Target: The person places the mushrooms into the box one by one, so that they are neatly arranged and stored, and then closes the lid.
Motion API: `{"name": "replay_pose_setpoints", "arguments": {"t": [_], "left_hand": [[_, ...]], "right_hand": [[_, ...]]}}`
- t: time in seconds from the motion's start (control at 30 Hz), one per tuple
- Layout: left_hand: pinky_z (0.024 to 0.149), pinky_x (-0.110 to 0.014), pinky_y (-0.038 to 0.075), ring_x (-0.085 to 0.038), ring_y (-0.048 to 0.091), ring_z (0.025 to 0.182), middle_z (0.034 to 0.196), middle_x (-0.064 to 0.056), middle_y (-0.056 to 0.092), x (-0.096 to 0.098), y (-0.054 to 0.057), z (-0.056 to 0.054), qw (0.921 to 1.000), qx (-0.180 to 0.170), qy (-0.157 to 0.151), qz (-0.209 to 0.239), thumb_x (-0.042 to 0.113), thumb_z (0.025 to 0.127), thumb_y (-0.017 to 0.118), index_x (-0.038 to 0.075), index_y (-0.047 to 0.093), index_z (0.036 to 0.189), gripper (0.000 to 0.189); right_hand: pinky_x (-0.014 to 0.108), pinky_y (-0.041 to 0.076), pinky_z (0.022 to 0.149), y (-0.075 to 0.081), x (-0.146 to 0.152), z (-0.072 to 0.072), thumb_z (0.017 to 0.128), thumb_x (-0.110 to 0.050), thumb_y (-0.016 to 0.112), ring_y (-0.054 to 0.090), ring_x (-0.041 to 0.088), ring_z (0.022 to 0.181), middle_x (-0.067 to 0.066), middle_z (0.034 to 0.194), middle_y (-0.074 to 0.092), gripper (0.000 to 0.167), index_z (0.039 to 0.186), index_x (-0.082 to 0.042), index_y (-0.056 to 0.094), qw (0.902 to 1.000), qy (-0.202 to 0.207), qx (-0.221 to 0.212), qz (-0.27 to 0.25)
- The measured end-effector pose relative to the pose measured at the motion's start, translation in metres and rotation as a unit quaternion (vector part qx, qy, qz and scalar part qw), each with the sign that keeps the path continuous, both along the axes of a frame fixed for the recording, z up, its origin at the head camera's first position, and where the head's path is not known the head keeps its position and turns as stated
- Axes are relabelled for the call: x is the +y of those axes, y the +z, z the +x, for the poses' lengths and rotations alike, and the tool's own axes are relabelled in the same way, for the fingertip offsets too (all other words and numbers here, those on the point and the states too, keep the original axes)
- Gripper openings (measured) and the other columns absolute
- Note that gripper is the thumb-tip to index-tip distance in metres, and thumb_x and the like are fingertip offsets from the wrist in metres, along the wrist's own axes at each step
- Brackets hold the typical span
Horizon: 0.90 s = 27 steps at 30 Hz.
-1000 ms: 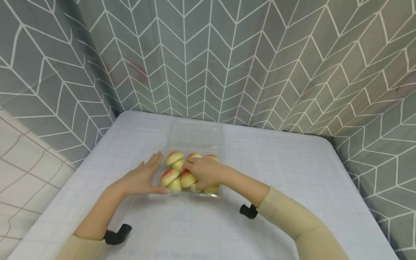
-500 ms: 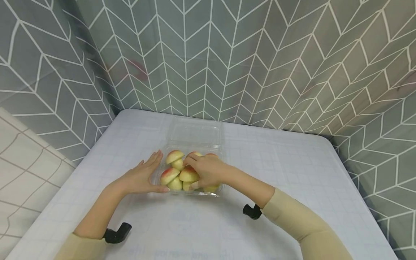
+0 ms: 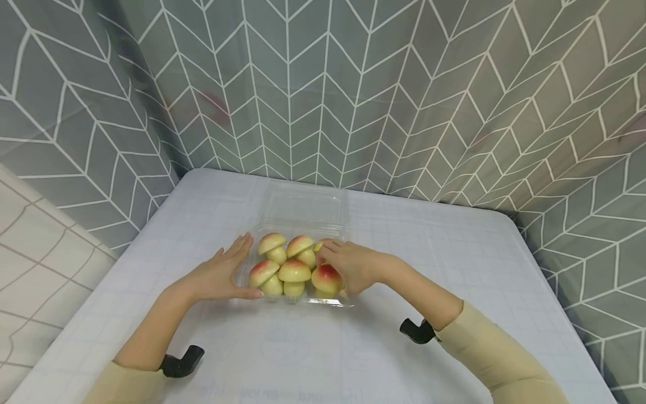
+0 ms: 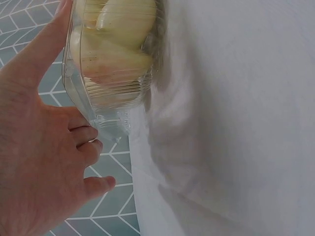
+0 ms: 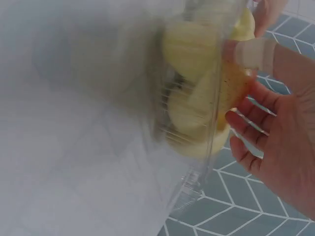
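Note:
A clear plastic clamshell box (image 3: 325, 302) stands on the table with its lid lying back. Inside are several mushroom-shaped pieces, pale yellow with red-flushed caps, such as a front-middle piece (image 3: 294, 271) and a back-left piece (image 3: 272, 242). My right hand (image 3: 353, 266) holds the front-right mushroom-shaped piece (image 3: 327, 278), thumb at the front side and fingers reaching over its far side. A pale wrap (image 5: 253, 53) covers part of that thumb. Spread along the box's left side, my left hand (image 3: 222, 275) touches the rim with extended index finger and thumb. The back-right piece is mostly hidden by my right hand.
The open transparent lid (image 3: 304, 205) lies toward the back of the white-covered table (image 3: 429, 247). Grey curtains with white chevron lines (image 3: 323, 101) hang behind and at both sides. Black angled pieces (image 3: 418, 331) show at both wrists.
My right hand has let go of the front-middle mushroom-shaped piece, now standing cap up, and moved right to the front-right one. My left hand stays at the box's left side.

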<state>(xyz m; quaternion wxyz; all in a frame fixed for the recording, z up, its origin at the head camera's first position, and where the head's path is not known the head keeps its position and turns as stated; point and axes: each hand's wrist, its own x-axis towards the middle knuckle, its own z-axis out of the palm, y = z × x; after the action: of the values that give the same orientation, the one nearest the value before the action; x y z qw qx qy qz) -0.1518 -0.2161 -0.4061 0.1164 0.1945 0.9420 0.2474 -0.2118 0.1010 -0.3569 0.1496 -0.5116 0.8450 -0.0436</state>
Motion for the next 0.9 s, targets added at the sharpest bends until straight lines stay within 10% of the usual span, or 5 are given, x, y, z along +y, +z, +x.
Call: {"name": "replay_pose_setpoints", "arguments": {"t": [0.23, 0.57, 0.9], "left_hand": [[0.112, -0.062, 0.007, -0.036, 0.004, 0.146, 0.159, -0.021, 0.002, 0.0, -0.001, 0.001, 1.0, -0.001, 0.002, 0.002, 0.068, 0.072, 0.069, -0.006, 0.006, 0.151, 0.125], [0.112, -0.062, 0.008, -0.035, 0.004, 0.146, 0.159, -0.021, 0.002, 0.0, 0.0, 0.0, 1.0, 0.003, -0.001, -0.003, 0.07, 0.072, 0.068, -0.006, 0.007, 0.151, 0.125], [0.112, -0.062, 0.008, -0.036, 0.004, 0.146, 0.159, -0.021, 0.003, 0.001, 0.001, 0.001, 1.0, 0.002, 0.0, -0.006, 0.068, 0.073, 0.069, -0.006, 0.008, 0.151, 0.124]], "right_hand": [[0.024, 0.047, 0.078, -0.007, -0.003, 0.003, 0.065, -0.015, 0.079, 0.05, 0.01, 0.089, -0.007, 0.105, 0.05, 0.049, 0.108, -0.017, 0.054, 0.9991, 0.011, 0.032, -0.025], [0.023, 0.047, 0.072, 0.005, -0.002, 0.005, 0.064, 0.009, 0.065, 0.053, 0.009, 0.081, -0.009, 0.102, 0.062, 0.061, 0.119, -0.016, 0.062, 0.9975, -0.021, -0.067, -0.015], [0.027, 0.048, 0.071, 0.006, 0.0, 0.007, 0.067, 0.009, 0.064, 0.054, 0.01, 0.088, -0.01, 0.113, 0.061, 0.07, 0.13, -0.021, 0.057, 0.9973, -0.041, -0.061, -0.006]]}}
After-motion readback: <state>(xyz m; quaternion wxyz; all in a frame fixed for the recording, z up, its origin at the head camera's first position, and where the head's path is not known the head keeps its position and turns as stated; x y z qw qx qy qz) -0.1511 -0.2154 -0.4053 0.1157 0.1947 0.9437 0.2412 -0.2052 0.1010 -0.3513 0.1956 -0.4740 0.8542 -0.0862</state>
